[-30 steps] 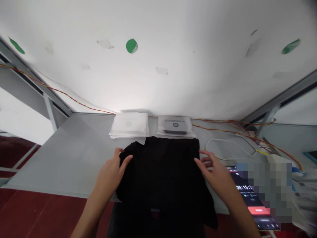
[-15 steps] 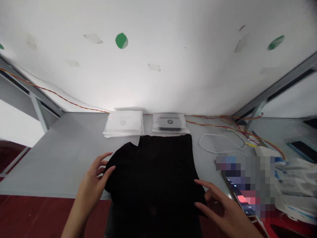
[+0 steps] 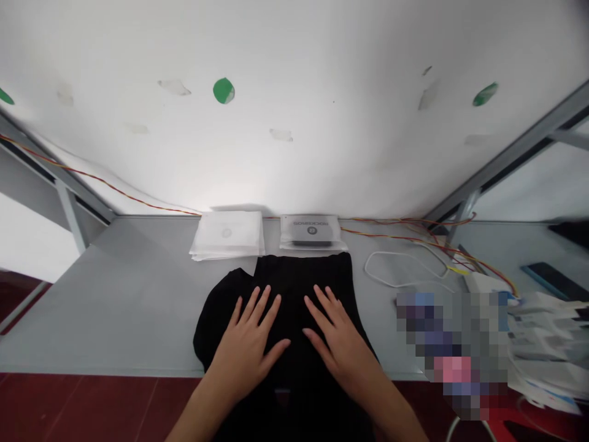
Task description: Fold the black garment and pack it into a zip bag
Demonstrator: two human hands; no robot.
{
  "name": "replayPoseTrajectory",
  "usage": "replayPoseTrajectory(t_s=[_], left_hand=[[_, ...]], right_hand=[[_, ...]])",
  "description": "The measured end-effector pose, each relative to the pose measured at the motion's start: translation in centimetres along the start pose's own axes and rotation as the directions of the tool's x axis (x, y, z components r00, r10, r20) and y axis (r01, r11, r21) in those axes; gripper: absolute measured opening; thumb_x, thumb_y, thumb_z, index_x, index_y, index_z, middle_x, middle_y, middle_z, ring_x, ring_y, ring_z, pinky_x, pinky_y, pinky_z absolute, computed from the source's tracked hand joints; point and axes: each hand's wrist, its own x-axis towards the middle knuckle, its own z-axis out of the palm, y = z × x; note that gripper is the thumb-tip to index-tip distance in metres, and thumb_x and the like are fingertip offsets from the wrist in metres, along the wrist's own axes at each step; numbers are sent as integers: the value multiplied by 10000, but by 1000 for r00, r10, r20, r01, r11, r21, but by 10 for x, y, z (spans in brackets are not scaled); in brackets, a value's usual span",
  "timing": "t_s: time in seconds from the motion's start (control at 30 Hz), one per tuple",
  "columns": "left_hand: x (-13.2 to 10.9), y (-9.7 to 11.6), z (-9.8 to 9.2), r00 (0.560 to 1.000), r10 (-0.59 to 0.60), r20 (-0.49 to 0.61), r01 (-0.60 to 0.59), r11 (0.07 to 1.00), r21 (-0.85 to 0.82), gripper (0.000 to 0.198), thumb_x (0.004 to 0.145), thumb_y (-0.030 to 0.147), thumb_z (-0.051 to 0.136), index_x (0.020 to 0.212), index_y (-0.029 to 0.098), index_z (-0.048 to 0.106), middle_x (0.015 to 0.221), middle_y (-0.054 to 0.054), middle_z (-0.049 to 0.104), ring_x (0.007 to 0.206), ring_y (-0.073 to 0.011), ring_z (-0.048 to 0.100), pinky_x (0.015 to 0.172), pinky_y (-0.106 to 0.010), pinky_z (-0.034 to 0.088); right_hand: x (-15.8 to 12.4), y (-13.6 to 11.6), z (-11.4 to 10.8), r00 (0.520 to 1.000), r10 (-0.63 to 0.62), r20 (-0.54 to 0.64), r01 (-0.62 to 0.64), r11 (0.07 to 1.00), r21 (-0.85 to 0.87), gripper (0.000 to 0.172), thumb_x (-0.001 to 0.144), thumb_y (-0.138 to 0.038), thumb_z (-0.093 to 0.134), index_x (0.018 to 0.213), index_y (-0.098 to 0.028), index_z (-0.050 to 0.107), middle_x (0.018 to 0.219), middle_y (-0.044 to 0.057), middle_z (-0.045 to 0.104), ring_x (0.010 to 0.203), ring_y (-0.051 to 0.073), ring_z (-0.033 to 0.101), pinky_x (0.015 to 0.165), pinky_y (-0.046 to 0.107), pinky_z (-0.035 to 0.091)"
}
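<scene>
Black cloth (image 3: 292, 288) lies on tabletop (image 3: 115, 294). Left hand (image 3: 246, 350) and right hand (image 3: 343, 350) apart, splayed palms-down on it. Just beyond: translucent pouch (image 3: 323, 237) reading "ROCKBROS" upside down, round logo (image 3: 311, 231); white packet stack (image 3: 243, 230), faint round mark (image 3: 226, 233).

The left hand (image 3: 246, 347), a second ago curled at the black cloth's (image 3: 294, 276) ten o'clock edge, now lies palm down inside that edge, toward nine o'clock, fingers spread and pointing to one o'clock. The right hand (image 3: 345, 347), half a second ago at the four o'clock edge, now lies flat toward three o'clock, fingers pointing to eleven. The hands are closer together. The cloth's nine o'clock side bulges farther out than a second ago. More of a blue-edged phone (image 3: 554, 280) shows just past three o'clock.
</scene>
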Motion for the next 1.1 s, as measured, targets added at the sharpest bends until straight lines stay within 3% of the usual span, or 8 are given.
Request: replayPoseTrajectory(t_s=[0.17,0.3,0.5,0.63,0.83,0.93,1.0,1.1], left_hand=[[-5,-8,9,1000,-16,8,16,999,41,767,1020,544,482,1664,283,155,1713,-96,247,1567,-367,256,1221,-607,309],[-6,-9,13,1000,-7,-7,7,999,40,833,993,550,520,1669,269,122,1711,-97,248,1563,-371,264,1217,-601,313],[-7,-16,25,998,4,-59,0,998,66,1049,905,568,610,1671,207,-9,1694,-125,278,1538,-373,326,1201,-582,347],[-8,-20,30,993,22,-115,-12,996,85,1093,883,663,603,1672,221,-10,1674,-120,326,1513,-380,376,1166,-566,403],[-6,-28,32,980,77,-182,-74,997,21,1109,882,671,624,1668,236,-26,1642,-128,381,1489,-367,420,1130,-532,473],[-3,-30,20,981,50,-189,-66,995,-79,899,964,537,596,1668,319,81,1639,-79,408,1481,-327,440,1114,-528,509],[6,-30,4,977,-23,-213,-17,983,-185,647,1021,417,530,1620,385,286,1628,-26,440,1462,-286,476,1110,-494,527],[43,-36,-26,976,-107,-191,14,900,-436,402,1034,369,501,1427,386,578,1565,-6,533,1402,-250,555,1149,-463,491]], right_hand=[[-8,16,28,999,35,1,-34,982,-186,671,1055,-519,431,1639,-213,302,1669,128,349,1533,362,345,1195,608,384],[-3,-3,34,987,134,-88,-150,964,-220,676,1066,-500,377,1638,-150,296,1660,196,325,1519,408,351,1177,676,360],[23,-38,41,995,23,94,-8,988,-152,672,1060,-540,395,1649,-246,258,1701,108,239,1567,354,244,1218,625,337],[14,-3,30,996,44,77,-25,972,-233,621,1041,-555,455,1620,-431,265,1703,58,268,1545,352,312,1182,676,348],[-8,65,11,970,176,-167,-231,883,-409,528,1046,-473,434,1565,-373,440,1623,109,453,1478,436,419,1090,796,350],[-14,71,2,958,141,-251,-230,899,-373,498,1057,-409,394,1523,-283,517,1597,155,484,1479,421,425,1116,752,367],[-9,68,-6,954,131,-271,-210,934,-288,474,1058,-388,395,1493,-274,547,1604,142,478,1499,396,402,1140,717,371],[24,69,-24,956,133,-263,-159,984,-82,439,1036,-395,455,1440,-284,587,1583,112,510,1512,342,391,1185,635,367]])
